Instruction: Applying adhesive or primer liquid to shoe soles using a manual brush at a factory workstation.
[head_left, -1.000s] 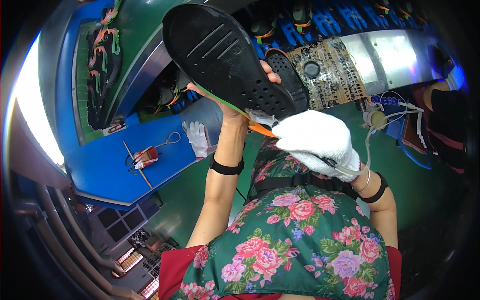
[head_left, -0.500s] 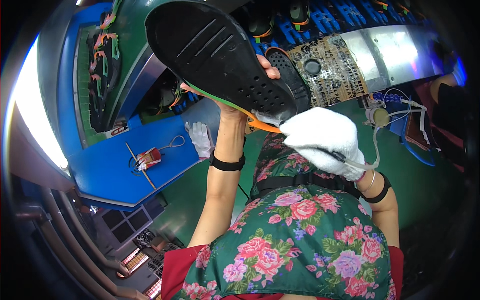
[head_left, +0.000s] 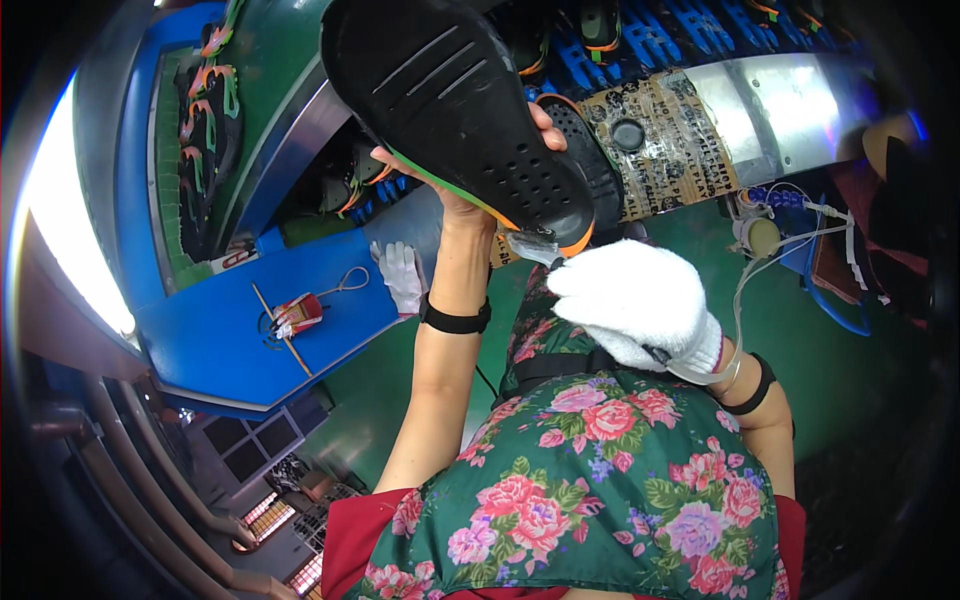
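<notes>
A large black shoe sole with slots, small round holes and a green-orange edge is tilted up in front of me. My bare left hand is closed around it, thumb on one side and fingertips on the other. My right hand, in a white knit glove, is closed on a brush with pale bristles and a clear tube running from it. The bristles are beside the sole's lower orange edge; whether they touch, I cannot tell. The glove hides most of the handle.
Behind the held sole is another perforated black sole, beside a tape-wrapped cardboard cover on a metal rail. At left, a blue table bears a white glove and a red container with a stick. Tubing and a fitting hang at right.
The sole has shifted slightly right in my left hand. My gloved right hand has moved down and a little left, drawing the brush lower along the orange edge.
</notes>
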